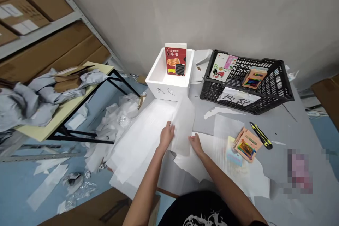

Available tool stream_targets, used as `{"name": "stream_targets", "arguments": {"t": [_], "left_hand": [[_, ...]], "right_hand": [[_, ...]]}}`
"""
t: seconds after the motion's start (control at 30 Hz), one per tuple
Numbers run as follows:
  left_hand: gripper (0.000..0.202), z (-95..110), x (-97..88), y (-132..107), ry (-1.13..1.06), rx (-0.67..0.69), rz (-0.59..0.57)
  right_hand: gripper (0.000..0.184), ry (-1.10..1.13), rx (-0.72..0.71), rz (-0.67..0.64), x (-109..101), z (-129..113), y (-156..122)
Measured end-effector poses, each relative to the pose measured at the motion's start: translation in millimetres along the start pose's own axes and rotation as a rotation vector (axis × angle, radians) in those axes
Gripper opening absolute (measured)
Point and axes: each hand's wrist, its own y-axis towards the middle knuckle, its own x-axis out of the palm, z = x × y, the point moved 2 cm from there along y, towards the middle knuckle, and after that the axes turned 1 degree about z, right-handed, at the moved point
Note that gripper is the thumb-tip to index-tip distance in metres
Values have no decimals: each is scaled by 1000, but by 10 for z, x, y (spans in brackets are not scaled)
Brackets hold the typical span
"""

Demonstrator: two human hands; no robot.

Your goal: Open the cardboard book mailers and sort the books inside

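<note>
Warehouse shelves of cartons [45,42] lined the wall as a person's left hand [166,136], fingers curled, gripped white packing tissue [182,123] over a grey table [286,127]; the right hand [196,144], half-open, touched its lower edge.

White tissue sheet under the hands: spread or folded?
Mostly spread: the white tissue sheet lies wide, but one flap is raised between the left hand and right hand.

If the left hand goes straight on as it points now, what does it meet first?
The left hand would probably meet the raised white paper sheet first; the white foam box stands beyond it, though depth is unclear.
</note>
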Motion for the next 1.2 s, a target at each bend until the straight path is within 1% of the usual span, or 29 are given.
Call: {"name": "stream_targets", "arguments": {"t": [0.1, 0.17, 0.23, 0.27, 0.33, 0.43, 0.53, 0.63, 0.73, 0.8, 0.87, 0.93, 1.07, 1.13, 1.2], "left_hand": [[20, -545, -412, -60, -98, -109, 5], [20, -920, -646, -73, -73, -176, -8], [23, -1259, -821, -75, 2, -249, -15], [25, -1409, -881, -75, 51, -287, -18], [29, -1664, -943, -77, 147, -359, -32], [29, -1939, -911, -93, 231, -433, -50], [27, -2108, -800, -117, 267, -466, -63], [29, -2200, -697, -130, 318, -466, -63], [32, -2240, -644, -126, 365, -430, -71], [34, -2263, -635, -99, 395, -409, -87], [35, -2294, -647, -36, 436, -396, -91], [36, -2324, -682, 48, 489, -370, -67], [29, -2378, -799, 166, 548, -262, -61], [26, -2419, -857, 189, 557, -253, -60], [29, -2468, -891, 196, 556, -297, -43]], "right_hand": [[31, 107, 20, -89, 343, -302, -68], [23, 146, 17, -141, 578, -531, -106], [19, 161, 11, -175, 797, -743, -132], [18, 161, 11, -187, 895, -834, -142], [18, 148, 14, -206, 1066, -977, -156], [18, 94, 34, -224, 1245, -1095, -159], [18, 18, 51, -240, 1338, -1134, -138], [18, -39, 56, -273, 1371, -1139, -117], [15, -68, 62, -302, 1344, -1106, -139], [13, -70, 60, -308, 1281, -1047, -179], [12, -64, 53, -303, 1175, -951, -240], [11, -61, 44, -291, 1041, -827, -329], [14, -79, 24, -274, 810, -598, -517], [16, -91, 6, -278, 776, -554, -545], [18, -103, -14, -281, 807, -579, -531]]}}
